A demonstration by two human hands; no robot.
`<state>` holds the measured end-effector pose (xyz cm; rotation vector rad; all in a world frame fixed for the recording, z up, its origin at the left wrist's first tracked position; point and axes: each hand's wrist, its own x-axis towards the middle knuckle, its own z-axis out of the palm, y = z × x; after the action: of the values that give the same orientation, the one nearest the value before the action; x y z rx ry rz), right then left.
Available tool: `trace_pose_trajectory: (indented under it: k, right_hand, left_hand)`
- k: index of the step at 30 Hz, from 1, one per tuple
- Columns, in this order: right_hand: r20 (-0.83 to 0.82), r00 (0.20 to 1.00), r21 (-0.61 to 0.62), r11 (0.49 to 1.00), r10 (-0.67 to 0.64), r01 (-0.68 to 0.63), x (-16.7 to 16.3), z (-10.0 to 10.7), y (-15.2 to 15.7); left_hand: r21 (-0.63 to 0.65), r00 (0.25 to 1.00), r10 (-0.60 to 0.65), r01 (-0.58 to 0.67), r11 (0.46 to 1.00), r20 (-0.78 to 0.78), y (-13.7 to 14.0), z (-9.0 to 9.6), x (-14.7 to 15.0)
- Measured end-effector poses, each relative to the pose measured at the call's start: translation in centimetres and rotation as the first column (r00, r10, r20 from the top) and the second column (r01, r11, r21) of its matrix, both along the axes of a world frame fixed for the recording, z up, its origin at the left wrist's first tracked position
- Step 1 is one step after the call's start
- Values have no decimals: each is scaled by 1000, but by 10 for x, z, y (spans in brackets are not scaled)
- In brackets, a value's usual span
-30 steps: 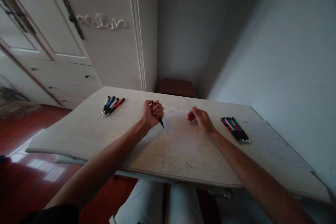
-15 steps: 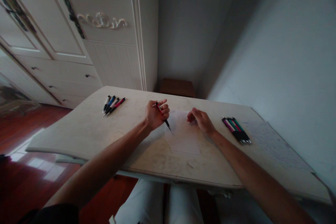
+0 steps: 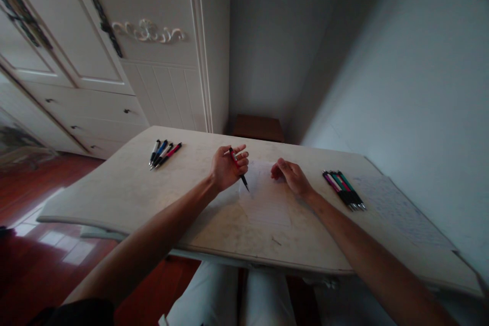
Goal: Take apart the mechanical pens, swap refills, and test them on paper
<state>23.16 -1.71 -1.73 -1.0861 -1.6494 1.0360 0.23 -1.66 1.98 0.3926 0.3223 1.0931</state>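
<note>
My left hand (image 3: 229, 167) holds a click pen (image 3: 234, 157) with a red barrel and a black grip. The pen slants down to the right, its tip over the lined paper (image 3: 267, 209); whether the tip touches cannot be told. Some left fingers stick out past the barrel. My right hand (image 3: 292, 175) lies at the paper's right side, fingers curled in and thumb against them, with nothing visible in it. Faint writing seems to show near the top of the sheet.
Several pens (image 3: 164, 154) lie fanned on the table's left part. Another row of pens (image 3: 344, 191) lies to the right, beside a written-on sheet (image 3: 401, 209) along the wall. A white cabinet (image 3: 153, 81) and a brown wooden piece (image 3: 257, 127) stand beyond the table (image 3: 126, 188).
The pen's top end has shifted slightly right, so the pen stands a little steeper. My left fingers have loosened a bit. My right hand is nearly still.
</note>
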Motion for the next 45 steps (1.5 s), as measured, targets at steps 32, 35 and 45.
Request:
trace_pose_trajectory:
  k: [32, 35, 45]
  right_hand:
    - [50, 999, 12, 1000, 20, -21, -1, 3, -2]
    - [59, 998, 10, 1000, 17, -18, -1, 4, -3]
    - [22, 999, -5, 1000, 31, -31, -2, 2, -2]
  left_hand:
    - [28, 952, -295, 298, 954, -76, -7, -3, 5]
    - [38, 953, -296, 299, 954, -69, -7, -2, 5]
    - [23, 952, -297, 299, 954, -77, -6, -1, 4]
